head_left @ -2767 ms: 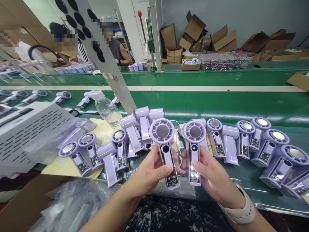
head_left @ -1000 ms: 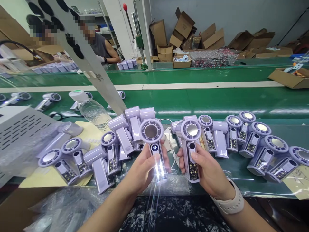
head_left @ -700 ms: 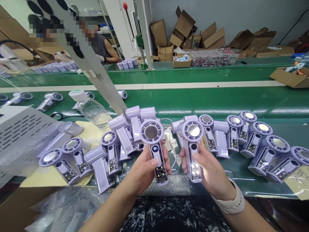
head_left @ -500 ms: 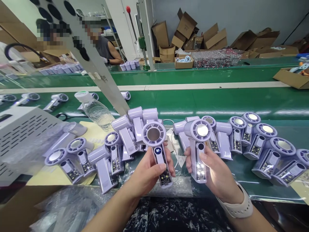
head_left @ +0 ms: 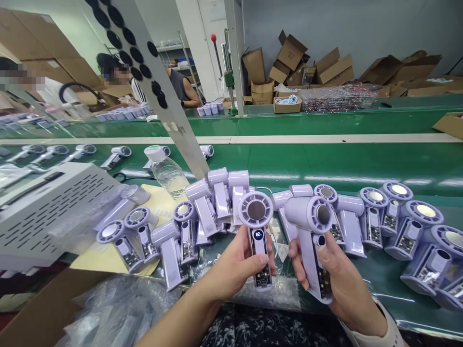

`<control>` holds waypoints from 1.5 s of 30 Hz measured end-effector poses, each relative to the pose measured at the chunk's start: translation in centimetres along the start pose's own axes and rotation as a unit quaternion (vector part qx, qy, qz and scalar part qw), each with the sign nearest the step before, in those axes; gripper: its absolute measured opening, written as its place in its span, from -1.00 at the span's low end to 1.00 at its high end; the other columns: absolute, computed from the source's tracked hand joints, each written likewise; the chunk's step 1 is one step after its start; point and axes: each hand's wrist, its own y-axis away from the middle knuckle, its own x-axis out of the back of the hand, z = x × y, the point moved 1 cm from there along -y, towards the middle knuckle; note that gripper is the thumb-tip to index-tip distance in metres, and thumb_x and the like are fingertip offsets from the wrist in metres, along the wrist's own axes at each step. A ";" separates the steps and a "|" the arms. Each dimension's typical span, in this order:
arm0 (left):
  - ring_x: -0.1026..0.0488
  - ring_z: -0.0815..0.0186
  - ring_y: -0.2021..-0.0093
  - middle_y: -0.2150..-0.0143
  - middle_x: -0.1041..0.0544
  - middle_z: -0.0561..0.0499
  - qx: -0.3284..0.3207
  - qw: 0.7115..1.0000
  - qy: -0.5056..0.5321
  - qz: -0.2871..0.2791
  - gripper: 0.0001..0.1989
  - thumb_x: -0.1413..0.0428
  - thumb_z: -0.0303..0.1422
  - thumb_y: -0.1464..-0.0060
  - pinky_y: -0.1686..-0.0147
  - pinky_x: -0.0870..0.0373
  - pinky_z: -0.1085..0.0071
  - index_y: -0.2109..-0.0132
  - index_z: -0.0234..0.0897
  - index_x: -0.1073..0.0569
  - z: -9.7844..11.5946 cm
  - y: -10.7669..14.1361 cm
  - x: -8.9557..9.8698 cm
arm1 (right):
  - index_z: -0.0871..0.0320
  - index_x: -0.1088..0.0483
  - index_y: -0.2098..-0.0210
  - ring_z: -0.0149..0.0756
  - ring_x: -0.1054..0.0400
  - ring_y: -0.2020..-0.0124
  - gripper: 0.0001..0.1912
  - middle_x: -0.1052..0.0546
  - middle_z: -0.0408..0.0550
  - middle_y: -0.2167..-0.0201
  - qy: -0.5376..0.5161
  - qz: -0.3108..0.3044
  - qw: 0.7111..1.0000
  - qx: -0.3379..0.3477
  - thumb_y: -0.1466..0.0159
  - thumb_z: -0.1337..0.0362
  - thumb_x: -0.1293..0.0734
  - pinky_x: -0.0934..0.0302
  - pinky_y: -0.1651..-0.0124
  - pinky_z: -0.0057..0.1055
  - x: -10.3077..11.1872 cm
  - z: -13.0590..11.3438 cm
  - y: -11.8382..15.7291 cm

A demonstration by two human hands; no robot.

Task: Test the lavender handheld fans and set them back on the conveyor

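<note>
Fans [head_left: 255,210] of glossy lilac plastic are held above the bench [head_left: 383,282]: the left hand [head_left: 235,265] wraps one handle, thumb below its lit display [head_left: 258,234]; the right hand [head_left: 342,274] grips a second fan [head_left: 302,212], angled sideways. Both should feel light and stiff, perhaps slippery, the see-through front likely scratching easily; the handle seems the best hold. Counted: two held fans, one water bottle [head_left: 166,171], at least six conveyor fans [head_left: 117,156]; overlaps hide the bench total.
</note>
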 end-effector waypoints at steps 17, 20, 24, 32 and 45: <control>-0.51 0.27 0.49 0.19 -0.59 -0.05 0.062 0.992 -0.072 0.088 -0.36 -0.15 0.18 -0.11 0.49 -0.43 0.35 -0.07 -0.15 -0.17 0.9 0.0 -1.6 | 0.10 -0.63 0.18 -0.18 -0.56 0.28 -0.59 -0.68 0.00 0.27 -0.096 0.081 0.991 -0.055 -0.12 -0.05 -0.57 -0.51 0.20 -0.33 -0.2 -0.1 0.2; -0.54 0.22 0.46 0.15 -0.62 -0.09 0.044 0.986 -0.110 0.116 -0.52 0.04 0.09 -0.30 0.48 -0.46 0.31 -0.13 -0.15 -0.21 1.0 0.9 -1.7 | 0.09 -0.65 0.24 -0.21 -0.55 0.38 -0.68 -0.67 -0.02 0.36 -0.101 0.046 0.993 -0.033 -0.14 0.01 -0.57 -0.50 0.27 -0.33 -1.0 -0.8 0.3; -0.61 0.15 0.36 0.09 -0.64 -0.10 0.030 0.991 -0.087 0.094 -0.52 -0.04 0.00 -0.30 0.35 -0.53 0.26 -0.23 -0.10 -0.19 1.6 1.8 -1.8 | 0.08 -0.65 0.29 -0.23 -0.51 0.49 -0.72 -0.65 -0.04 0.45 -0.109 -0.004 0.994 -0.009 -0.16 0.01 -0.56 -0.47 0.40 -0.33 -1.6 -1.7 0.5; -0.57 0.31 0.29 0.27 -0.56 0.00 0.109 0.986 0.125 0.029 -0.43 -0.43 -0.13 0.08 0.20 -0.50 0.43 -0.01 -0.26 -0.48 1.6 0.0 -2.1 | 0.18 -0.62 0.25 -0.24 -0.52 0.30 -0.65 -0.66 0.00 0.28 -0.149 0.046 0.985 -0.069 -0.17 0.00 -0.51 -0.48 0.15 -0.36 -1.5 -2.3 0.2; -0.65 0.16 0.16 0.08 -0.66 -0.10 0.081 0.993 0.068 0.058 -0.65 -0.29 -0.28 -0.13 0.20 -0.54 0.36 -0.05 -0.24 -0.51 2.1 -0.2 -1.8 | 0.09 -0.51 0.17 -0.27 -0.46 0.50 -0.66 -0.58 -0.05 0.43 -0.135 0.015 0.990 -0.027 -0.21 -0.02 -0.45 -0.37 0.42 -0.38 -0.6 -2.2 0.1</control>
